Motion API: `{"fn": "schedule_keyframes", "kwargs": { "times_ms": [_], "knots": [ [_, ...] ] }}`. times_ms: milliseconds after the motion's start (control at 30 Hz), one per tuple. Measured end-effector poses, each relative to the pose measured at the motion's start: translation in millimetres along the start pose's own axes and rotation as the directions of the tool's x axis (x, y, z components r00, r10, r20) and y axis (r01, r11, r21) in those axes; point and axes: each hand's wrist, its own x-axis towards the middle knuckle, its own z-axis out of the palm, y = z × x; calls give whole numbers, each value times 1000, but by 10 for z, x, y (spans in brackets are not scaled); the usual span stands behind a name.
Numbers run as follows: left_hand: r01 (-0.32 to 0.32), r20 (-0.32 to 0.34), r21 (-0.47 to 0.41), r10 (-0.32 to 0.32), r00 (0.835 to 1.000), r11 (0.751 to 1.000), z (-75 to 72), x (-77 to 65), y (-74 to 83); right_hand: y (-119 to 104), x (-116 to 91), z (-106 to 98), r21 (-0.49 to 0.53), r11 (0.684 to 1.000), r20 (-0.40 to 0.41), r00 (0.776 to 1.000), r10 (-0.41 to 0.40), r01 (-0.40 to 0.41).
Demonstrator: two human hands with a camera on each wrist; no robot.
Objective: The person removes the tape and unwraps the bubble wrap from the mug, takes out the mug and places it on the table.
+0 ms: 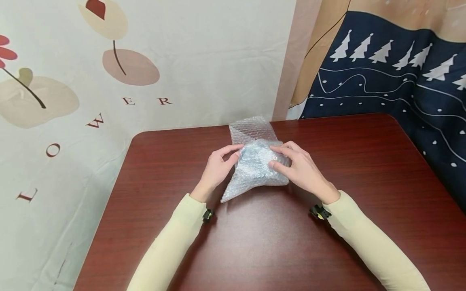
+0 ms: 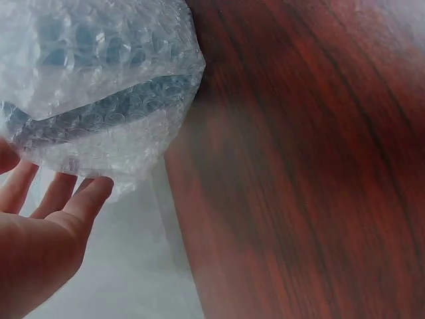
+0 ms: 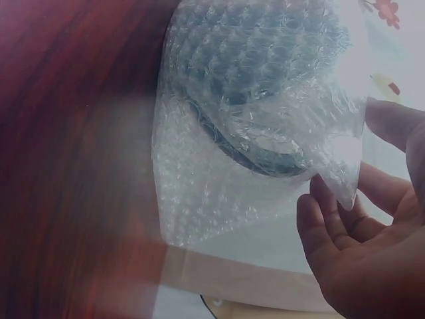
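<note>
Prob. mid-wrap: step in hand looks like shaping & tucking the wrap [image 1: 258,167] round smth inside it. Bundle sits on the bench [image 1: 269,242], toward the far side, btwn both hands. R wrist view shows a dark curved rim [image 3: 255,159] thru the bubbles; can't ID the item, too blurred by the plastic.

L hand [image 1: 217,165]: fingers loose, slightly bent, not clenched; thumb & index tips touch the bundle's L side. L wrist view has other fingertips up against the wrap's edge. R hand [image 1: 302,165]: fingers relaxed too, thumb & index tips resting on the R part, w/ a pointed bit of wrap btwn thumb & the rest in R wrist view. No firm grip seen on either side.

Wrap isn't neat yet: flap [image 1: 251,129] runs out behind the bundle to the bench's far edge, & corner [image 1: 230,195] sticks out near-left. So I'd say it's part done, w/ loose ends left.

Nxt move, my guess: one hand pins the bundle, other brings the flap over & presses it flat, then the corner gets tucked. Needs light pressure; wrap prob. springs back if let go, & the item could slip inside.
</note>
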Motion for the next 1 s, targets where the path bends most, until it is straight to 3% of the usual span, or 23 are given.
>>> {"fn": "schedule_keyframes", "kwargs": {
  "times_ms": [267,433,533,633,700,800,1000],
  "knots": [
    [-1,3,-14,1,1000,1000,-4,-5,19,1,-58,-4,0,1000,-37,999,-16,16],
    [-90,41,2,90,995,996,-3,7,25,7,-54,-1,-5,999,-3,999,-32,32],
    [-213,79,62,208,975,975,-5,38,28,5,-39,-6,-20,999,40,998,-49,50],
    [-342,138,145,323,936,929,-9,84,25,4,-21,-14,-40,997,74,995,-62,65],
    [-398,192,199,362,912,896,-14,105,25,1,-12,-21,-50,996,89,994,-66,71],
    [-429,255,256,368,894,866,-24,126,27,1,-4,-31,-58,995,102,992,-76,83],
    [-421,303,310,331,894,852,-52,154,31,0,-4,-41,-46,993,94,990,-107,112]
  ]
}}
